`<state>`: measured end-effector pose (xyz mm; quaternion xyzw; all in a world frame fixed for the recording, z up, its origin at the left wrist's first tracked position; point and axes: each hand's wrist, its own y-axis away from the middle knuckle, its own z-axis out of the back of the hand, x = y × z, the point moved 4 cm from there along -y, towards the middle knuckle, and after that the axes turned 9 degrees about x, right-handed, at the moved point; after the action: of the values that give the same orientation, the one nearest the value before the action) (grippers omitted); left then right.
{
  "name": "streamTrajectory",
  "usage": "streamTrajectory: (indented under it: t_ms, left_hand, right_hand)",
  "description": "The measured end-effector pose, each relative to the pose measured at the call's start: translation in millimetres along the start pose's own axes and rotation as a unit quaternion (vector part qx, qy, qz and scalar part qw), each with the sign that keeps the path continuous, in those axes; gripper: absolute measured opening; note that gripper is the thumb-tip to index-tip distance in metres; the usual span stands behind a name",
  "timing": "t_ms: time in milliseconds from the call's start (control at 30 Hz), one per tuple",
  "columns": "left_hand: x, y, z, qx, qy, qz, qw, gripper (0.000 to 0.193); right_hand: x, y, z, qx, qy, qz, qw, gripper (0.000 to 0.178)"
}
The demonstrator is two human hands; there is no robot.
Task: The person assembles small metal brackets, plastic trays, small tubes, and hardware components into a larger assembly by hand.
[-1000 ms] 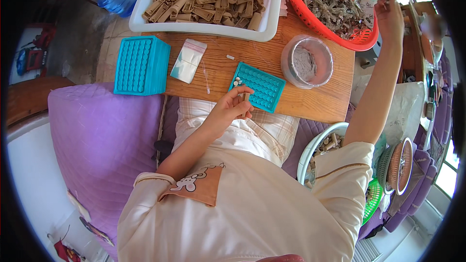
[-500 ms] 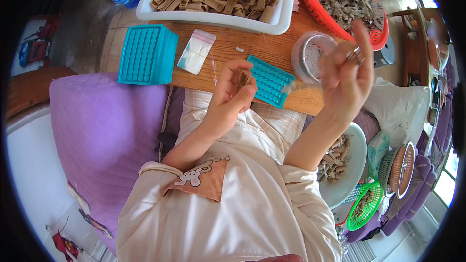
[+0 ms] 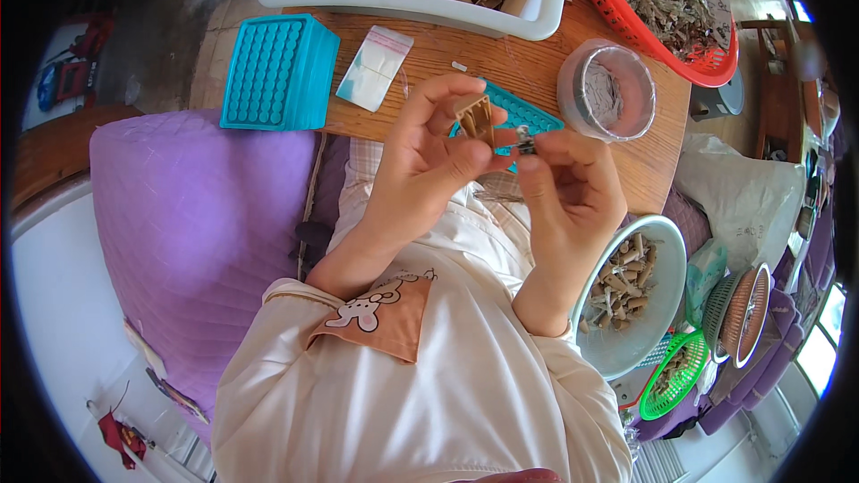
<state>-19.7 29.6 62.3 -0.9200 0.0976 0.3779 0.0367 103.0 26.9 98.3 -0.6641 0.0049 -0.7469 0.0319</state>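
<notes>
The person's left hand (image 3: 425,156) pinches a tan hollow piece (image 3: 475,118) between thumb and fingers, its ribbed inside showing. The right hand (image 3: 577,183) has its grip pressed together on a small metallic part (image 3: 525,141), held just beside the tan piece. These 2 things are in the air in front of the person, over the near edge of the wooden tabletop (image 3: 523,46).

Partly hidden behind the hands lies a teal tray (image 3: 530,113); a round clear tub (image 3: 608,89) stands to its right. To the left are a clear packet (image 3: 376,67) and a teal stack (image 3: 277,72). Farther back sit a white bin (image 3: 420,7) of tan pieces and a red basket (image 3: 617,18) of tangled, glinting parts.
</notes>
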Motion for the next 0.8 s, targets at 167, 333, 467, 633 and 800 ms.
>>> streamTrajectory:
  t_ms: [167,333,467,633,800]
  left_hand:
    - [-5.1,1.9,-1.1,0.077,-0.1,-0.064,0.99,0.056]
    - [-6.0,4.1,-1.8,0.102,-0.177,-0.098,0.974,0.055]
    - [-3.8,5.9,-0.6,0.09,-0.16,-0.098,0.978,0.054]
    - [-0.8,5.7,8.5,0.095,-0.097,-0.096,0.986,0.052]
    - [1.2,9.4,17.3,0.057,-0.062,-0.056,0.995,0.047]
  right_hand:
    - [2.3,0.3,-4.8,0.01,-0.007,0.07,0.997,0.011]
    - [3.4,3.9,-2.8,0.012,-0.02,0.056,0.998,0.009]
    - [6.4,3.2,-5.4,0.028,-0.02,0.075,0.997,0.009]
    - [11.3,1.4,-7.5,0.1,0.095,0.169,0.976,0.014]
    - [6.5,4.8,-14.6,0.166,0.147,0.114,0.969,0.029]
